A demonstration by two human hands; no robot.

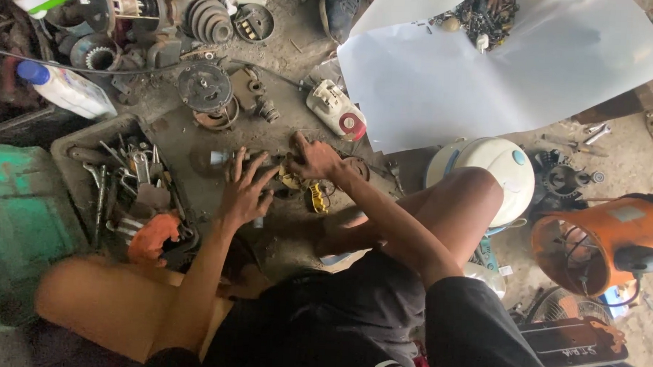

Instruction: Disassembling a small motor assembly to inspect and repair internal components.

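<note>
My left hand [247, 191] lies flat with fingers spread over a small metal part on the dirty floor, next to a short grey cylinder [220, 157] with a pale tip. My right hand [314, 159] is curled around a small dark metal piece just right of it, above a yellow-handled tool [317, 198]. What sits under each palm is mostly hidden. Both knees frame the spot where I squat.
A grey tray [78, 147] of wrenches and tools sits at left beside a green box [9, 214]. Motor parts and pulleys [205, 17] lie at the top. A white and red appliance [337, 110], white sheet [493, 73], white dome [500, 165] and orange fan [603, 239] are at right.
</note>
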